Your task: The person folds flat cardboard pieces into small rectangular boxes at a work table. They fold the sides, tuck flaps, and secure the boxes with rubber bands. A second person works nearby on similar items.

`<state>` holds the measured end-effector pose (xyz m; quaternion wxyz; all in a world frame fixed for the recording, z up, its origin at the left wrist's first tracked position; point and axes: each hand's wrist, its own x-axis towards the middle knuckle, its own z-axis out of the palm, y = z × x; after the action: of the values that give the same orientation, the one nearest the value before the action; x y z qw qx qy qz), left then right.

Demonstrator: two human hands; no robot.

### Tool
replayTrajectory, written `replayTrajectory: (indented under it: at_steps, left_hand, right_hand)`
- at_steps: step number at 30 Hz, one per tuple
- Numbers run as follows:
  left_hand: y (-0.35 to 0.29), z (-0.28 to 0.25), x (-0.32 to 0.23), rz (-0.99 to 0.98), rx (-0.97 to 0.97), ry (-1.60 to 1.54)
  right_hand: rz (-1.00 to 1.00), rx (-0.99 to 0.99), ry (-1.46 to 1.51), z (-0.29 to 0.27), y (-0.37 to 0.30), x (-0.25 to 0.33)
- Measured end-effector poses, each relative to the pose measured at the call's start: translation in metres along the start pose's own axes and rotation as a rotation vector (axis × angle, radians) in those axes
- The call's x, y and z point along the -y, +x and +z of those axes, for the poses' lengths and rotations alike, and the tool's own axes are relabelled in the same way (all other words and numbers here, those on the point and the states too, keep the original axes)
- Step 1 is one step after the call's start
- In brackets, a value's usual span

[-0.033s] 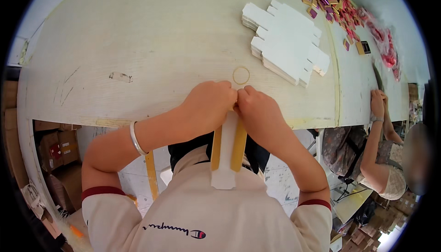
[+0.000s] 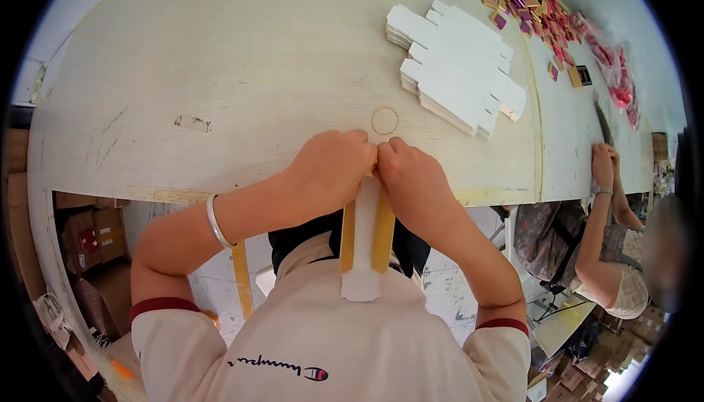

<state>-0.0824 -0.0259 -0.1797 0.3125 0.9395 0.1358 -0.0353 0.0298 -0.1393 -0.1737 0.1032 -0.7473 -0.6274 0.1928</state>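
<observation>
1. Your L hand was curled in at the far end of the card strip; it looked like a pinch on that end, tho the fingertips were mostly hidden.
2. Your R hand sat right beside it, fingers bent in, apparently pinching the same end. Exact thumb spots: couldn't tell.
3. Strip's loc.: btwn your hands and shirt, mostly out past the near edge of the table, white face up, gold along both sides. Prob. held there so both hands could work one end, w/ the long part over your lap.
4. The rubber band lay flat just beyond your fingers, prob. for easy reach. The stack of white card was ahead to the R, prob. piled same way round so pcs lined up.
5. Count: 2 hands of yours, 1 strip, 1 band, 1 stack (layers too thin to count), 1 black-and-gold box, 1 co-worker at R, 1 heap of small colored pcs, too many to count.
</observation>
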Motion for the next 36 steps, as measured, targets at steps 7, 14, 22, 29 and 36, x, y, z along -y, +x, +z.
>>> replayTrajectory:
  at_steps: [7, 14, 22, 29, 36]
  left_hand:
    - [0.002, -0.006, 0.007, -0.004, 0.099, -0.207]
    - [-0.003, -0.007, 0.006, -0.092, 0.089, -0.367]
    - [-0.035, 0.003, -0.006, 0.006, -0.024, -0.53]
    - [-0.031, 0.029, -0.012, 0.019, -0.377, -0.323]
    - [-0.015, 0.043, -0.003, 0.004, -0.491, -0.404]
  right_hand:
    - [-0.013, -0.071, 0.417, -0.003, -0.006, -0.012]
    - [-0.112, -0.231, 0.084, 0.006, -0.034, -0.003]
    - [-0.253, -0.423, 0.025, 0.029, -0.041, -0.009]
    - [-0.056, -0.406, 0.658, 0.025, -0.03, -0.025]
    - [-0.05, -0.437, 1.074, 0.035, -0.022, -0.038]
